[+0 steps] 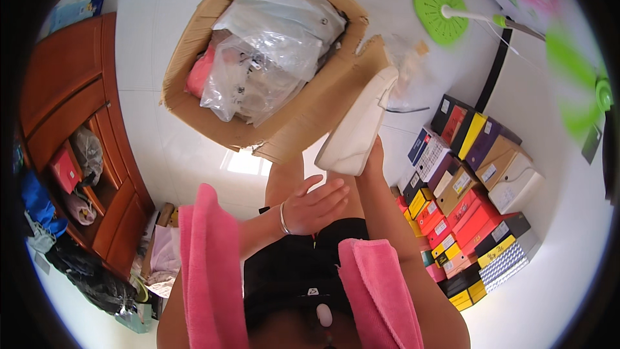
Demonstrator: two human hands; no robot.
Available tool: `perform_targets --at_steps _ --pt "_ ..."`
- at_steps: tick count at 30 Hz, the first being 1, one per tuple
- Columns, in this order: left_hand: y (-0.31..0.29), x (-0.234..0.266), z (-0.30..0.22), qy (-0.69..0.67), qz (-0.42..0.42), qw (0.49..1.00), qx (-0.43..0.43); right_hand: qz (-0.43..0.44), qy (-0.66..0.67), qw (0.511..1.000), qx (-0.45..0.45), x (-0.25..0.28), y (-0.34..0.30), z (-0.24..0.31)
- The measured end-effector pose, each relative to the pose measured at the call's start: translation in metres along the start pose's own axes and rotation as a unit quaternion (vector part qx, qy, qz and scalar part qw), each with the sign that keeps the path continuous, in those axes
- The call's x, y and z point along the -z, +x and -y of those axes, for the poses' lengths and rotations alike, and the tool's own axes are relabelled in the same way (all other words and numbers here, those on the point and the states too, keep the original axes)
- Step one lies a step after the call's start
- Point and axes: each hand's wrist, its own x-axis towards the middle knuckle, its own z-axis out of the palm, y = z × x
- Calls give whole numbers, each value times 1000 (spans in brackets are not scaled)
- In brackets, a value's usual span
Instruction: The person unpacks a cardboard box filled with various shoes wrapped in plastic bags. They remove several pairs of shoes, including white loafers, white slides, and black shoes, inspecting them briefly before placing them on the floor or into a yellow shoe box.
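Note:
A cream-white shoe (356, 126) is held up in front of me, tilted, one end pointing up and to the right. My right hand (374, 156) grips its near end from the right side; most of the fingers are hidden behind it. My left hand (314, 205), with a silver bangle at the wrist, is over my lap, left of and below the shoe. Its fingers are stretched out and hold nothing. Just beyond the shoe stands an open cardboard box (184, 116) containing clear plastic bags (271, 26) and something pinkish red.
Stacked shoe boxes (462, 210) stand at the right. A fan with blurred green blades (575, 84) and a green base (439, 13) is at the far right. On the left is a reddish-brown wooden cabinet (68, 77). A pink towel (210, 265) hangs down in front of me.

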Motion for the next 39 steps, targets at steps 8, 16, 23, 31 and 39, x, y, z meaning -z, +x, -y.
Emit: perform_targets --at_steps 8,16,23,31,39 --pt "-16 -43 -15 -109 81 990 41 55 269 961 -43 83 15 -9" --pt "-5 -146 -42 -178 83 976 97 128 408 895 -130 182 16 -5" --pt "-1 -227 -63 -200 12 893 402 -147 -371 913 86 231 27 34" --pt "43 -293 -41 -45 84 939 332 -156 -545 822 55 268 33 34" --pt "56 -340 45 11 310 926 213 -125 -578 803 68 265 40 3"
